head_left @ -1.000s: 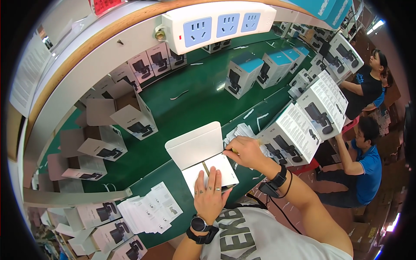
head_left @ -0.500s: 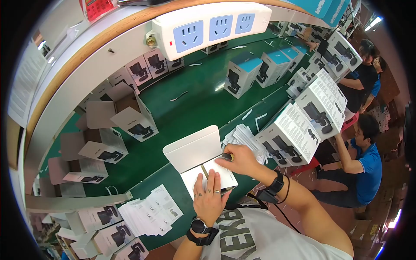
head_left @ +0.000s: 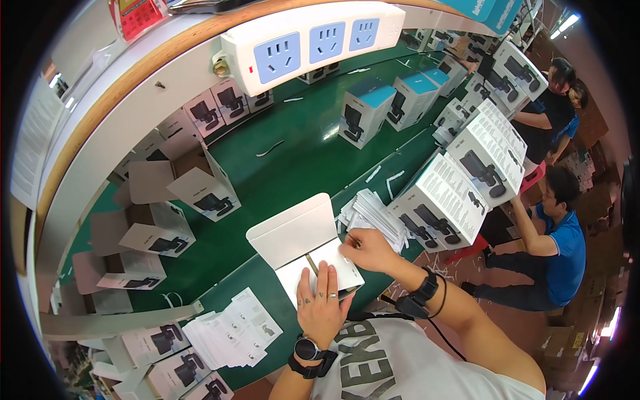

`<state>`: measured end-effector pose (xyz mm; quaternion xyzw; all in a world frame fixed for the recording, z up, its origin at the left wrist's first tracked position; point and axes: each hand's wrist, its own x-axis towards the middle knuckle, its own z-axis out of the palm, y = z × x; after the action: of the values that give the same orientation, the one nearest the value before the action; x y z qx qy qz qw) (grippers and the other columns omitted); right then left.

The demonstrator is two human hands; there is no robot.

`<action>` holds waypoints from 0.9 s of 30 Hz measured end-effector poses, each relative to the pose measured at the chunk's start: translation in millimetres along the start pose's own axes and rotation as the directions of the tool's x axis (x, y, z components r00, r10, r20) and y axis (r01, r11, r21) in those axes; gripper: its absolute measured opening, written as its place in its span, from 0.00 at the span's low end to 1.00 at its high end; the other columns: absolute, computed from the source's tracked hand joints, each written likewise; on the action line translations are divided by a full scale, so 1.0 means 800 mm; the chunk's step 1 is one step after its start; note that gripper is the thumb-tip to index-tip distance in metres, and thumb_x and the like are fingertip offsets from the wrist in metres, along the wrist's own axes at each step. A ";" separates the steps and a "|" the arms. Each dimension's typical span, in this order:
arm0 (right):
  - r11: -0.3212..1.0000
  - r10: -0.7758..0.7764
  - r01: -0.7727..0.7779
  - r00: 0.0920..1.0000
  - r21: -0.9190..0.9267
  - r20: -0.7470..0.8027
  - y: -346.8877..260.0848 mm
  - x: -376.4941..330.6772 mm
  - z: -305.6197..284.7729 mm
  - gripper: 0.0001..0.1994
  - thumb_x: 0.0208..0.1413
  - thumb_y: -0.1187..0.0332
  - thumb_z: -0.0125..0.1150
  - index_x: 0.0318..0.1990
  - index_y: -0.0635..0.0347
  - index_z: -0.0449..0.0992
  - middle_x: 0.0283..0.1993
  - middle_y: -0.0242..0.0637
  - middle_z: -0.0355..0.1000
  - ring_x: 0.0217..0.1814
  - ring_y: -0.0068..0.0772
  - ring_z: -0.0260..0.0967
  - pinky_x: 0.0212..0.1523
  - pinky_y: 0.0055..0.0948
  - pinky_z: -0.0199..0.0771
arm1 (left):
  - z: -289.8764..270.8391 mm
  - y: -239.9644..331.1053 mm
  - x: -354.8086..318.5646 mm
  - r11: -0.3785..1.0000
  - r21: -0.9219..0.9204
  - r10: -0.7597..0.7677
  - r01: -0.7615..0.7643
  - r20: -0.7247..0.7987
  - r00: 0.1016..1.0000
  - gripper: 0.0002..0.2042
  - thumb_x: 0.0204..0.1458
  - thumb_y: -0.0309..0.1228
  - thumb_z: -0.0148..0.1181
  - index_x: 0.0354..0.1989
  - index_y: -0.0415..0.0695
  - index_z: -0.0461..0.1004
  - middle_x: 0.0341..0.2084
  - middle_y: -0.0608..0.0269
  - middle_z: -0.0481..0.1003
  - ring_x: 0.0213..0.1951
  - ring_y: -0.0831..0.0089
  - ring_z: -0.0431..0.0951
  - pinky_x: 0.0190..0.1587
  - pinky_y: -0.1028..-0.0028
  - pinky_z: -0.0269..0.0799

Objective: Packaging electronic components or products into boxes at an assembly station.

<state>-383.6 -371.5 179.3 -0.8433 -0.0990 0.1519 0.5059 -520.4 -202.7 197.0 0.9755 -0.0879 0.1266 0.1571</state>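
A white carton (head_left: 291, 230) stands before me with its large lid flap raised away from me. Its two inner flaps are folded in, and a brown strip of gap shows between them. My left hand (head_left: 323, 300) lies on the carton's top, fingers stretched flat and slightly apart across the flaps. My right hand (head_left: 371, 249) is closed in a pinch over the carton's right edge. A small dark, thin thing pokes out at its fingertips; most of it is hidden, so its kind is unclear.
Folded paper leaflets (head_left: 371, 215) lie right of the carton, and more printed sheets (head_left: 233, 330) at left. Printed boxes (head_left: 437, 200) stand at right; open boxes (head_left: 210, 190) are on the green belt (head_left: 293, 160). A power strip (head_left: 313, 47) hangs above. Co-workers (head_left: 563, 247) are at right.
My right hand has turned and shifted slightly, and the dark thing with a yellow part in it shows less now. My left hand stays on the flaps. The view has shifted a little.
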 end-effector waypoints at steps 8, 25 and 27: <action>0.862 0.189 -0.053 0.957 -0.504 0.221 0.129 -0.142 -0.069 0.13 0.53 0.62 0.71 0.40 0.60 0.82 0.27 0.40 0.76 0.28 0.38 0.74 0.34 0.35 0.74 | 0.003 0.003 0.001 1.000 0.009 0.006 -0.006 -0.010 1.000 0.34 0.52 0.46 0.72 0.63 0.38 0.73 0.69 0.52 0.67 0.66 0.37 0.65 0.64 0.45 0.65; 0.896 -0.438 0.364 0.817 0.255 0.374 -0.024 -0.056 -0.093 0.17 0.68 0.68 0.60 0.62 0.60 0.75 0.53 0.39 0.78 0.42 0.28 0.75 0.43 0.29 0.76 | -0.064 -0.028 -0.025 0.424 -0.765 -0.203 0.486 0.442 0.874 0.27 0.54 0.40 0.73 0.59 0.39 0.76 0.55 0.46 0.77 0.67 0.44 0.67 0.65 0.53 0.67; 0.808 -0.589 0.569 0.767 0.154 0.256 -0.032 -0.063 -0.092 0.19 0.64 0.65 0.66 0.60 0.60 0.77 0.49 0.40 0.80 0.45 0.37 0.78 0.46 0.35 0.78 | -0.056 -0.023 -0.033 0.609 -0.708 -0.268 0.356 0.239 0.933 0.27 0.52 0.38 0.74 0.59 0.39 0.76 0.56 0.47 0.76 0.67 0.47 0.67 0.64 0.55 0.67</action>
<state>-404.5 -436.1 242.6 -0.7221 -0.4221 0.1145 0.5359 -551.4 -167.4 225.7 0.8318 0.0315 -0.0027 0.5541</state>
